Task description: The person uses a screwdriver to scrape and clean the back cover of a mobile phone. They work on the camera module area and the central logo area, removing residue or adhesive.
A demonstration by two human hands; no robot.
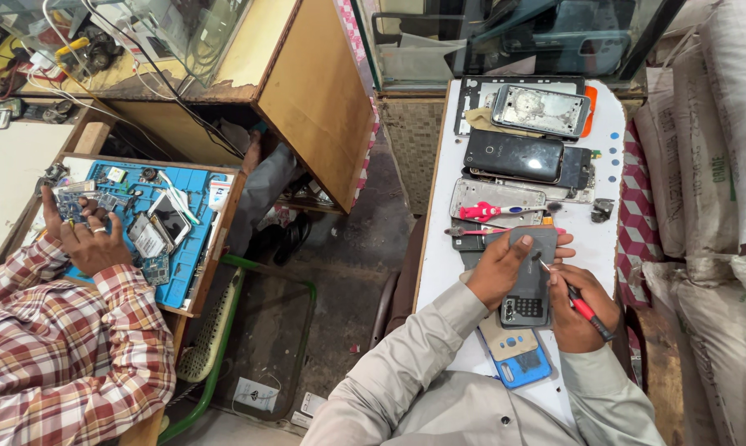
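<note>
My left hand (503, 266) grips a grey keypad phone (530, 279) from its left side, holding it flat over the white bench (439, 248). My right hand (584, 307) holds a red-handled screwdriver (581, 307) whose tip rests on the upper part of the phone's back. Just below the phone lies a blue phone case (523, 368).
Further up the bench lie a pink toothbrush (493, 211), a black smartphone (513, 155), a silver phone frame (541, 110) and several opened phone shells. At the left, another person in a checked shirt (67, 347) handles phone parts on a blue mat (183, 272). Stacked sacks (712, 165) stand at the right.
</note>
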